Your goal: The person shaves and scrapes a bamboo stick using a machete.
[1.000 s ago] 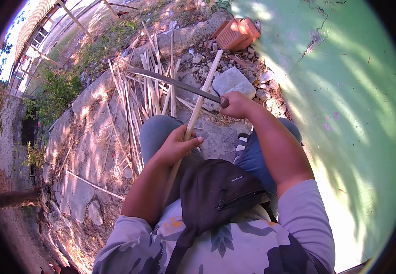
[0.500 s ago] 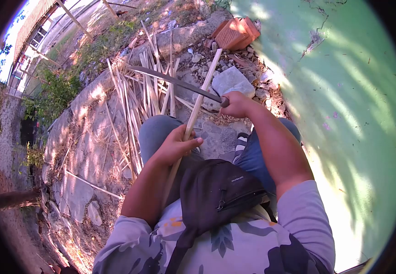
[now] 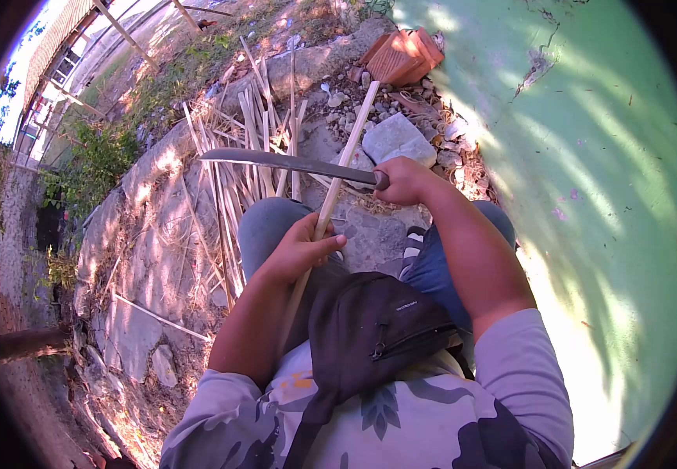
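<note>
The left hand (image 3: 305,246) gripped a straight, pale, slender strip (image 3: 361,121). Ahead of it, the right hand (image 3: 403,181) clasped a long, dark-grey blade (image 3: 291,162) crossing the strip.

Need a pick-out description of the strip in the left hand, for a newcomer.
Left of the big green surface, the left hand is by the left knee. It grips one long pale strip, unlike the loose strips lying on the ground.

The handle (image 3: 381,180) of the knife (image 3: 291,161) is largely covered by the right fingers (image 3: 393,191), the strip (image 3: 360,125) partly by the left fingers (image 3: 305,229). Lettering (image 3: 406,306) is too small to be read; the roof (image 3: 61,39) is cropped above.
</note>
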Available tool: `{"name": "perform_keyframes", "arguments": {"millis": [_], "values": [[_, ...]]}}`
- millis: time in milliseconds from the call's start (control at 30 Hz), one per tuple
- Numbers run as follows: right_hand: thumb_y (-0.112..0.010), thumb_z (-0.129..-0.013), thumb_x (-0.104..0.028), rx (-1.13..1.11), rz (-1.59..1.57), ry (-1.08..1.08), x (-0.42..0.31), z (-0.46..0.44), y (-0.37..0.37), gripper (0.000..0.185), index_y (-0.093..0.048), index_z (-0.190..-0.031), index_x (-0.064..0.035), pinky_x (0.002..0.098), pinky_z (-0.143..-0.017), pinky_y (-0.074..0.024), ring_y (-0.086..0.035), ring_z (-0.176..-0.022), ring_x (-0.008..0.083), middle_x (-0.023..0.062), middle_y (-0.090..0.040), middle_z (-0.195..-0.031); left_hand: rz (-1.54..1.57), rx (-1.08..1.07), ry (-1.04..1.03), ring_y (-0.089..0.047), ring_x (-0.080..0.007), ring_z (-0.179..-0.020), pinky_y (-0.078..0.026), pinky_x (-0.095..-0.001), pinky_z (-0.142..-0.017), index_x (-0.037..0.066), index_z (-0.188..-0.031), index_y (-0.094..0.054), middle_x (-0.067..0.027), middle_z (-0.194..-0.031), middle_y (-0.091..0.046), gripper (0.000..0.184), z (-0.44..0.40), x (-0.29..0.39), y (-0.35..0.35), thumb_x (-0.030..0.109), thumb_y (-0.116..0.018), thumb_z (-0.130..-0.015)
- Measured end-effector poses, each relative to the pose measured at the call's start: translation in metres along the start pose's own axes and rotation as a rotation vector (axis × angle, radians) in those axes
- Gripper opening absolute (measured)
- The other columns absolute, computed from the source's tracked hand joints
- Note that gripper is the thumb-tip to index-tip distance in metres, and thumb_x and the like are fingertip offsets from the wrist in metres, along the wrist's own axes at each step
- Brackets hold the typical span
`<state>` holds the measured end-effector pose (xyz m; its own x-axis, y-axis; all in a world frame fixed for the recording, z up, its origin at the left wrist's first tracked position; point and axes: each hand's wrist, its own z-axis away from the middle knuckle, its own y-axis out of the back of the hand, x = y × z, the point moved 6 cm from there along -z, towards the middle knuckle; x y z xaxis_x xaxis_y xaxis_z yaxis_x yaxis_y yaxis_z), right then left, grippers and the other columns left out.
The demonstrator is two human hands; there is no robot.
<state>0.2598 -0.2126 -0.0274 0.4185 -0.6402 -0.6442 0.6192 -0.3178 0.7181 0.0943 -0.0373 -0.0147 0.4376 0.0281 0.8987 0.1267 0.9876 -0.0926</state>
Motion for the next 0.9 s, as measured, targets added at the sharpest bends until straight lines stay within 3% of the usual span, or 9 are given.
{"name": "perform_keyframes", "arguments": {"millis": [67,167,367,667,900], "values": [[-0.074,-0.074,-0.023,0.04,-0.057,-0.059,0.011,-0.006,0.001,0.019,-0.07,-0.086,-0.0088,0.0399,-0.075,-0.0532,-0.069,-0.082,0.0303,0.0125,-0.071,-0.084,-0.008,0.004,0.008,-0.05,-0.0071,-0.059,-0.04,-0.0228,-0.052,0.006,-0.106,-0.05,-0.0002,-0.08,-0.055,0.04,0.0,0.0,0.002,0.026,-0.079,-0.087],[-0.075,-0.074,-0.024,0.107,-0.038,0.017,0.005,0.001,0.006,0.019,-0.07,-0.086,-0.0101,0.0409,-0.075,-0.0532,-0.069,-0.081,0.0313,0.0132,-0.071,-0.084,0.018,-0.003,0.013,-0.051,-0.0072,-0.061,-0.041,-0.0231,-0.053,0.006,-0.107,-0.051,-0.001,-0.081,-0.057,0.04,0.002,0.001,0.003,0.026,-0.079,-0.088],[-0.076,-0.075,-0.026,0.296,0.183,0.05,-0.015,0.018,0.024,0.021,-0.066,-0.083,-0.0084,0.0468,-0.073,-0.0524,-0.068,-0.08,0.0372,0.0157,-0.069,-0.081,0.078,-0.025,0.007,-0.05,-0.0072,-0.059,-0.041,-0.0231,-0.053,0.006,-0.107,-0.051,-0.0008,-0.081,-0.057,0.037,-0.003,-0.007,0.005,0.026,-0.077,-0.089],[-0.071,-0.076,-0.029,0.691,0.548,0.171,-0.038,0.023,0.043,0.016,-0.066,-0.082,-0.0145,0.0471,-0.069,-0.0526,-0.07,-0.079,0.0308,0.0078,-0.069,-0.075,0.341,-0.081,-0.015,-0.042,-0.0058,-0.051,-0.035,-0.0233,-0.051,0.008,-0.105,-0.051,0.0031,-0.067,-0.048,0.028,-0.003,-0.005,0.005,0.023,-0.073,-0.094],[-0.073,-0.077,-0.032,0.496,0.368,0.111,-0.03,0.025,0.042,0.022,-0.065,-0.084,-0.012,0.0481,-0.071,-0.0534,-0.07,-0.078,0.0335,0.01,-0.069,-0.077,0.346,-0.09,-0.021,-0.041,-0.0053,-0.052,-0.033,-0.0233,-0.051,0.008,-0.104,-0.051,0.0036,-0.067,-0.047,0.026,-0.004,-0.005,0.003,0.021,-0.071,-0.095]]}}
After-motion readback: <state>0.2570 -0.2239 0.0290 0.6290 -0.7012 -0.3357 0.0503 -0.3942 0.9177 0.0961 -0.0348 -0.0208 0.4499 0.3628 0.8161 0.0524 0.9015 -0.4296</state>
